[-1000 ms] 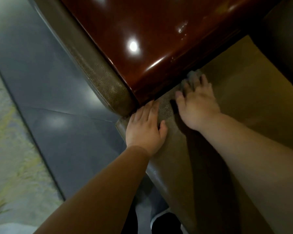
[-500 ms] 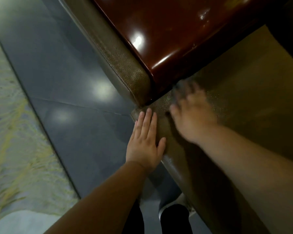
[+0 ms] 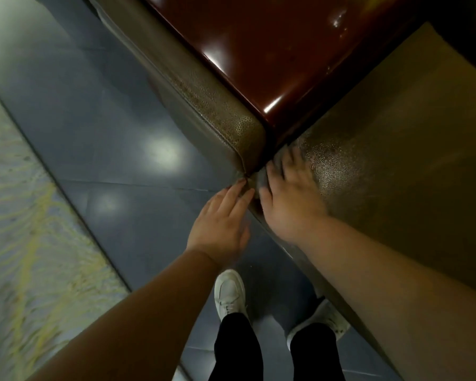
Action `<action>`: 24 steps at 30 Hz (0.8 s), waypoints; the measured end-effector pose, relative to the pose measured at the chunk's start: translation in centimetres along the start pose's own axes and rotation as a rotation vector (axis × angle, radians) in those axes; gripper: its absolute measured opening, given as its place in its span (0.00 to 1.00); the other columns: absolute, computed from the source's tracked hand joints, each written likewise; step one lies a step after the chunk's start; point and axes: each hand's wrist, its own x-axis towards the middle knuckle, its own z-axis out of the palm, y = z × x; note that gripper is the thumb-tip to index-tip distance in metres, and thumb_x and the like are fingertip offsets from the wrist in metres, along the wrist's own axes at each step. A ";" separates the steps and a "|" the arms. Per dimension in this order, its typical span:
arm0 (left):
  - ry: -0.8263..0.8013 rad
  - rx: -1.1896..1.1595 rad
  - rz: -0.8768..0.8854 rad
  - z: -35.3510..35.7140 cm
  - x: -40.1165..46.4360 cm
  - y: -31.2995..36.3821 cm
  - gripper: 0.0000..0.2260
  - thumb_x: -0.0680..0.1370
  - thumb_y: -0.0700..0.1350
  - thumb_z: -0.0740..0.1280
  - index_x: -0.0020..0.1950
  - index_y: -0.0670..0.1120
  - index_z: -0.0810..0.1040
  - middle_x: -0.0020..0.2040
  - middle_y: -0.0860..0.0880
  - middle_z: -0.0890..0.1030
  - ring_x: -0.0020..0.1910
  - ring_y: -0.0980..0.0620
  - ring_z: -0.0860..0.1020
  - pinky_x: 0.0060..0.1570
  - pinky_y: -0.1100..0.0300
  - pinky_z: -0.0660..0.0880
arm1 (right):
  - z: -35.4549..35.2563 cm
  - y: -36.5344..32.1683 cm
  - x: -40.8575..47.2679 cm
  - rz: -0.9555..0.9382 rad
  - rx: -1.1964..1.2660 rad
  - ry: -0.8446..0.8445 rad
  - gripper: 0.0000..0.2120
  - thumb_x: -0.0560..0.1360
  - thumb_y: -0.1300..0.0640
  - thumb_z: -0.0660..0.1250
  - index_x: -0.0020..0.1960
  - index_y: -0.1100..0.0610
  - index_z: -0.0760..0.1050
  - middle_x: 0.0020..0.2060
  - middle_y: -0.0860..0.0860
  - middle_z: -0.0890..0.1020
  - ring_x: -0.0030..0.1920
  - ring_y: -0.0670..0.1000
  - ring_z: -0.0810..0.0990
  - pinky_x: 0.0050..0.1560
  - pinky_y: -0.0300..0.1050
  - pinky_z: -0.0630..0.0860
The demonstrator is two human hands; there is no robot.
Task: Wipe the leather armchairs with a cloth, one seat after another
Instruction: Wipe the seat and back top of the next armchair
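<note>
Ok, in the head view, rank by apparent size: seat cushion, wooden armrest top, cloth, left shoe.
1. Seat cushion
2. Wooden armrest top, partly cut off by the frame edge
3. Left shoe
4. Cloth, mostly hidden under the right hand, so its true size is unsure

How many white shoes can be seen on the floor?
2. One white shoe is on the dark floor below the left hand; the other shoe is beside the seat's front edge, under the right forearm.

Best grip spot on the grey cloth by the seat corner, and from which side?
Take the cloth at its bunched edge showing beyond the right hand, coming from above on the seat cushion side. It lies pressed flat and tucked against the armrest corner, so the armrest side looks blocked.
</note>
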 end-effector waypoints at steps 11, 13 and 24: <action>-0.145 0.118 0.170 -5.0 0.9 -2.0 0.31 0.78 0.51 0.61 0.81 0.48 0.68 0.80 0.46 0.70 0.72 0.39 0.74 0.70 0.42 0.74 | -1.1 1.8 0.2 0.146 -0.025 -0.023 0.32 0.85 0.40 0.40 0.84 0.54 0.49 0.84 0.58 0.46 0.83 0.61 0.39 0.82 0.62 0.47; -0.111 0.144 0.244 -5.4 1.1 -2.8 0.28 0.76 0.51 0.58 0.75 0.45 0.76 0.72 0.45 0.79 0.67 0.40 0.79 0.64 0.43 0.78 | 2.1 -2.0 -1.5 0.050 -0.059 -0.004 0.33 0.84 0.42 0.42 0.84 0.56 0.47 0.83 0.61 0.45 0.83 0.62 0.39 0.82 0.62 0.46; 0.139 0.338 0.865 -14.9 6.5 -2.8 0.13 0.81 0.49 0.63 0.60 0.46 0.82 0.50 0.46 0.83 0.44 0.44 0.81 0.55 0.49 0.71 | -1.1 4.1 -4.4 0.226 0.032 -0.024 0.35 0.83 0.36 0.35 0.84 0.53 0.41 0.83 0.57 0.41 0.82 0.57 0.34 0.81 0.55 0.39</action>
